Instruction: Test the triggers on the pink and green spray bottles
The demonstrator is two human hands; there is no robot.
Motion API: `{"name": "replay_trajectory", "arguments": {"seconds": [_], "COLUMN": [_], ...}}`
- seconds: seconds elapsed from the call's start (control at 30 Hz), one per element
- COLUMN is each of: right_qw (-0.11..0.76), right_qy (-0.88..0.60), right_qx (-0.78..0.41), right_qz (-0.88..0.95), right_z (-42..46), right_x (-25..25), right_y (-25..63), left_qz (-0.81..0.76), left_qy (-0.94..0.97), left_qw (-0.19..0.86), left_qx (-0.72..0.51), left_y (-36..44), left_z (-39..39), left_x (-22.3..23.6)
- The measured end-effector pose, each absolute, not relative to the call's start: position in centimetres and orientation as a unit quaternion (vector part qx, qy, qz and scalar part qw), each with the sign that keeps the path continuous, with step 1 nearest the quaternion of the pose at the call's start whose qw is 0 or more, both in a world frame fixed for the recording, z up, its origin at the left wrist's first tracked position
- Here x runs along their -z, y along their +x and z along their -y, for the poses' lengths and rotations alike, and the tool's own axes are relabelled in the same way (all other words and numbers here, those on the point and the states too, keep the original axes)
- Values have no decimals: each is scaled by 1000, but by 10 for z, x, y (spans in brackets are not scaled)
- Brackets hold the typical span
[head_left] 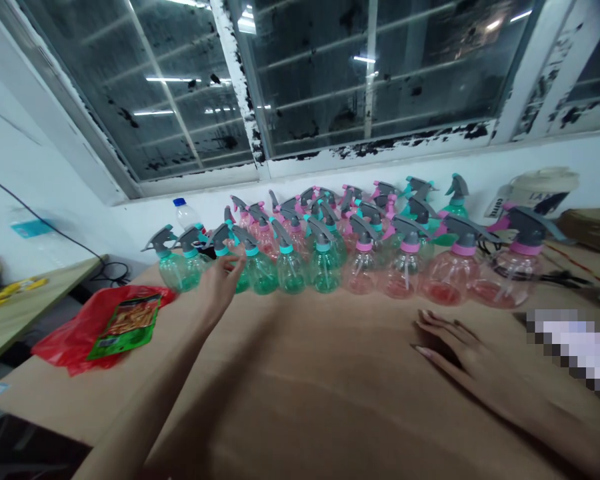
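Observation:
My left hand (217, 288) reaches to the left part of the front row of spray bottles, its fingers closed at the neck of a green spray bottle (222, 252) that it partly hides. On the table before the row, my right hand (453, 343) lies palm down with fingers stretched out, holding nothing. Close by the left hand stand green bottles (291, 277) with teal collars and grey trigger heads. Pink bottles (363, 277) with pink collars make up the right part of the front row. More pink and green bottles crowd behind.
A red plastic bag (77, 333) with a green snack packet (127, 323) on it lies at the left. A blue-capped bottle (185, 215) stands behind the row. At the back right are a white bucket (545, 187), a cardboard box (593, 230) and cables. A blurred rectangle covers something at the right edge.

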State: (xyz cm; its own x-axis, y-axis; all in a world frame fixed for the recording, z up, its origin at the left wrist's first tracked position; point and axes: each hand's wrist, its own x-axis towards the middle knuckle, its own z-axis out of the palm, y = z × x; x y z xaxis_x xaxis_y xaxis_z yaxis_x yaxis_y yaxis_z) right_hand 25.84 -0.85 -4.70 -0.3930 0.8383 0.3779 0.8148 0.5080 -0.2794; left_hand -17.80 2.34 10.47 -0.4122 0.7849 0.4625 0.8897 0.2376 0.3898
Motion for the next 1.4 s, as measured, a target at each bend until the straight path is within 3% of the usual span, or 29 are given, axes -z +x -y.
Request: {"name": "replay_trajectory", "arguments": {"seconds": [0.43, 0.83, 1.07, 1.23, 1.4], "right_qw": [263, 250, 252, 245, 241], "right_qy": [-478, -483, -489, -494, -495], "right_qx": [16, -1, -25, -31, -33], "right_qz": [838, 839, 835, 834, 834], "right_z": [1, 2, 5, 8, 9], "right_x": [70, 66, 55, 45, 41], "right_y": [263, 263, 259, 255, 254], "left_qz": [836, 760, 618, 513, 500], "left_qy": [-475, -579, -724, -782, -791], "left_qw": [144, 158, -85, -190, -224], "left_qx": [235, 249, 293, 297, 273], "left_y": [-148, -130, -85, -64, -47], "left_z": [-63, 21, 65, 56, 48], "left_x": [-112, -143, -162, -145, -130]}}
